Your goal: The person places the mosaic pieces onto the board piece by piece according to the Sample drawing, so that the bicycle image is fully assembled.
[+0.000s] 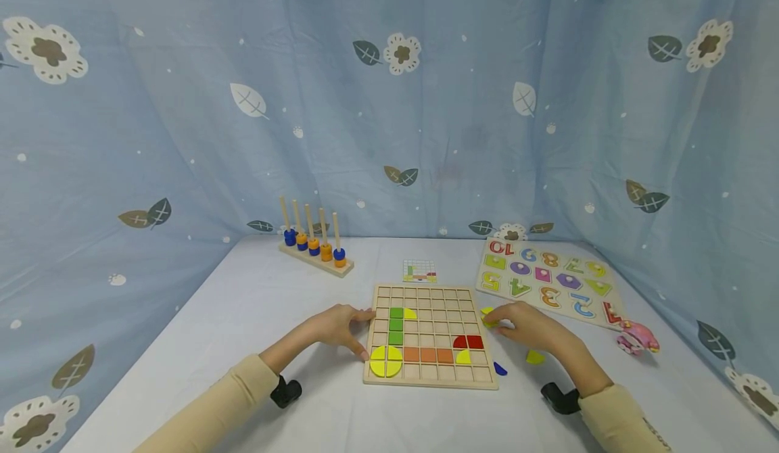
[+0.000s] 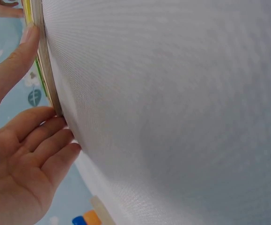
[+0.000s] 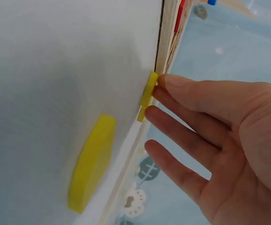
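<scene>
A wooden grid board [image 1: 431, 376] lies in the middle of the table, holding green and orange squares, yellow and red pieces. My left hand [image 1: 337, 326] is at its left side; in the left wrist view the thumb [image 2: 31, 40] touches the board's edge and the fingertips rest near its corner. My right hand [image 1: 525, 324] reaches to the board's right side. In the right wrist view, its thumb and index fingertips touch a yellow quarter-round piece [image 3: 149, 88] on the table, with another bit of yellow just beyond. The other fingers are extended.
A loose yellow piece [image 1: 535, 357] and a blue piece [image 1: 500, 369] lie right of the board. Behind it is a pattern card [image 1: 420, 271]. A peg stacker [image 1: 316, 258] stands back left, a number puzzle board [image 1: 548, 280] back right, a pink toy [image 1: 638, 337] beside it.
</scene>
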A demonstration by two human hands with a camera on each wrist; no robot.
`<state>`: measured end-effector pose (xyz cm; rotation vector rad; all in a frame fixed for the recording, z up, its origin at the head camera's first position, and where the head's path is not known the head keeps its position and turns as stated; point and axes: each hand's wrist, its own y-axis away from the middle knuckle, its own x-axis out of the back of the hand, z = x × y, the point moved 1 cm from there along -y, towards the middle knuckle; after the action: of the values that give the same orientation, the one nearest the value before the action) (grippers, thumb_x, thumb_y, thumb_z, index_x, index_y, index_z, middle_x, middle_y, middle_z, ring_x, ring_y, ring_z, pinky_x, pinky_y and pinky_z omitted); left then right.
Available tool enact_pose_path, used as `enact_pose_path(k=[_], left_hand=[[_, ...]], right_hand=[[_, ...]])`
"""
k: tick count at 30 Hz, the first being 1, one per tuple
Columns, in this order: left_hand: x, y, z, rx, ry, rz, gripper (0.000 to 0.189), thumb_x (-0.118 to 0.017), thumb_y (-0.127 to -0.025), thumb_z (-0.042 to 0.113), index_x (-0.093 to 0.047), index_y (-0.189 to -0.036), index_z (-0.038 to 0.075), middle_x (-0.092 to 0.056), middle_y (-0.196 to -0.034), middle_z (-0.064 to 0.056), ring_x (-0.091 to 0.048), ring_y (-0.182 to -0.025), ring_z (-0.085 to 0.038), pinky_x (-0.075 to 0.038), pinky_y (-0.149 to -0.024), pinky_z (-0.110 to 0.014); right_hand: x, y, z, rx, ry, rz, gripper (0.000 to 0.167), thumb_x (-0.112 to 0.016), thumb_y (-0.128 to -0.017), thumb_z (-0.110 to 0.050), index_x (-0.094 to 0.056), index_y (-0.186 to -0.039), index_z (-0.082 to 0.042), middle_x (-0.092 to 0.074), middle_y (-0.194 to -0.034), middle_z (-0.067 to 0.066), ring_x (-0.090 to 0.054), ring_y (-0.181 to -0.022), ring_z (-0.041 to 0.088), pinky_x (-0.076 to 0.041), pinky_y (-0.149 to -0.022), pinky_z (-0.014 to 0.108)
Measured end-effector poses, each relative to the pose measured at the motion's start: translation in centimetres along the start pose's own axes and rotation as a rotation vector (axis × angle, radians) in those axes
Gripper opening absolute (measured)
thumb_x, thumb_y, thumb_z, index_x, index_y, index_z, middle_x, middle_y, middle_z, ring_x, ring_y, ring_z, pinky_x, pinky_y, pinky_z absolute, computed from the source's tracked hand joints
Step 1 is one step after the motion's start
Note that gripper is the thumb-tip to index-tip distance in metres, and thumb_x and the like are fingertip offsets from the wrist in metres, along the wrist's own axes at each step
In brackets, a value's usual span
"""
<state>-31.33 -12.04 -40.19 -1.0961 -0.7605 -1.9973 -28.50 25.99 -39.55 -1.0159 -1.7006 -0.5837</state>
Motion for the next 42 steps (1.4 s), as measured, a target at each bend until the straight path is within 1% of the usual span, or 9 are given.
enact_pose_path(k=[8,11,16,20,25,29,33,38,42], left_hand=[[0.01,0.16,0.04,-0.008,0.000,-0.002,0.087,-0.088,-0.066,0.034,-0.051,-0.140,0.006,-0.046,-0.144,-0.015,-0.041,-0.133,-0.036,-0.037,-0.106,-0.050],[0.02,0.21,0.05,-0.011,0.003,-0.005,0.087,-0.088,-0.067,0.034,-0.050,-0.140,0.006,-0.046,-0.144,-0.015,-0.041,-0.133,-0.036,-0.036,-0.106,-0.050],[0.00,0.11,-0.04,-0.017,0.008,-0.003,0.087,-0.088,-0.067,0.034,-0.050,-0.140,0.007,-0.046,-0.144,-0.014,-0.041,-0.133,-0.035,-0.036,-0.107,-0.050],[0.01,0.01,-0.06,-0.023,0.007,-0.003,0.086,-0.088,-0.067,0.034,-0.051,-0.140,0.007,-0.046,-0.144,-0.015,-0.042,-0.133,-0.035,-0.037,-0.106,-0.050],[0.00,-0.03,-0.10,-0.019,0.002,-0.003,0.086,-0.088,-0.067,0.035,-0.051,-0.140,0.007,-0.047,-0.143,-0.014,-0.042,-0.133,-0.035,-0.037,-0.106,-0.049],[0.03,0.03,-0.07,-0.019,0.004,-0.002,0.086,-0.088,-0.067,0.034,-0.051,-0.140,0.008,-0.047,-0.143,-0.014,-0.042,-0.133,-0.034,-0.037,-0.106,-0.049],[0.05,0.10,0.01,-0.018,0.002,-0.001,0.085,-0.088,-0.067,0.034,-0.051,-0.140,0.008,-0.047,-0.143,-0.015,-0.042,-0.132,-0.034,-0.037,-0.106,-0.049],[-0.03,0.14,0.00,-0.014,0.002,0.000,0.086,-0.088,-0.068,0.033,-0.051,-0.140,0.007,-0.046,-0.144,-0.015,-0.043,-0.132,-0.034,-0.037,-0.106,-0.050],[-0.03,0.17,0.06,-0.018,-0.003,0.001,0.086,-0.088,-0.068,0.033,-0.050,-0.140,0.006,-0.046,-0.144,-0.015,-0.043,-0.132,-0.034,-0.037,-0.106,-0.050]], right_hand=[[0.18,0.24,-0.10,-0.002,0.001,-0.048,0.025,-0.070,-0.085,-0.002,-0.073,-0.110,-0.004,-0.070,-0.111,0.011,-0.063,-0.109,0.033,-0.052,-0.089,0.046],[0.35,0.28,-0.11,0.008,-0.002,-0.037,0.023,-0.071,-0.085,-0.002,-0.073,-0.108,-0.004,-0.071,-0.108,0.010,-0.064,-0.106,0.031,-0.053,-0.087,0.045],[0.36,0.15,0.00,0.017,0.006,0.009,0.020,-0.072,-0.083,0.001,-0.073,-0.102,-0.005,-0.071,-0.099,0.004,-0.065,-0.096,0.027,-0.055,-0.082,0.041],[0.08,-0.06,0.17,0.018,0.013,0.027,0.022,-0.072,-0.082,0.001,-0.072,-0.103,-0.006,-0.070,-0.103,0.005,-0.064,-0.098,0.028,-0.055,-0.082,0.041],[-0.16,-0.17,0.33,-0.004,-0.003,0.013,0.025,-0.072,-0.082,0.002,-0.072,-0.106,-0.004,-0.069,-0.105,0.007,-0.064,-0.098,0.028,-0.055,-0.082,0.041],[-0.14,-0.14,0.40,0.018,-0.005,0.008,0.025,-0.073,-0.081,0.003,-0.073,-0.105,-0.006,-0.069,-0.099,0.002,-0.062,-0.085,0.018,-0.056,-0.075,0.032],[-0.20,-0.14,0.41,0.026,-0.014,0.002,0.025,-0.074,-0.080,0.003,-0.073,-0.102,-0.008,-0.065,-0.091,-0.005,-0.056,-0.076,0.011,-0.053,-0.067,0.024],[-0.29,-0.17,0.35,-0.008,-0.016,-0.003,0.024,-0.074,-0.079,0.003,-0.073,-0.100,-0.008,-0.063,-0.088,-0.006,-0.056,-0.075,0.012,-0.053,-0.067,0.025],[-0.27,-0.24,0.29,-0.012,-0.026,-0.009,0.022,-0.074,-0.078,0.003,-0.072,-0.097,-0.007,-0.063,-0.086,-0.005,-0.058,-0.076,0.014,-0.053,-0.066,0.025]])
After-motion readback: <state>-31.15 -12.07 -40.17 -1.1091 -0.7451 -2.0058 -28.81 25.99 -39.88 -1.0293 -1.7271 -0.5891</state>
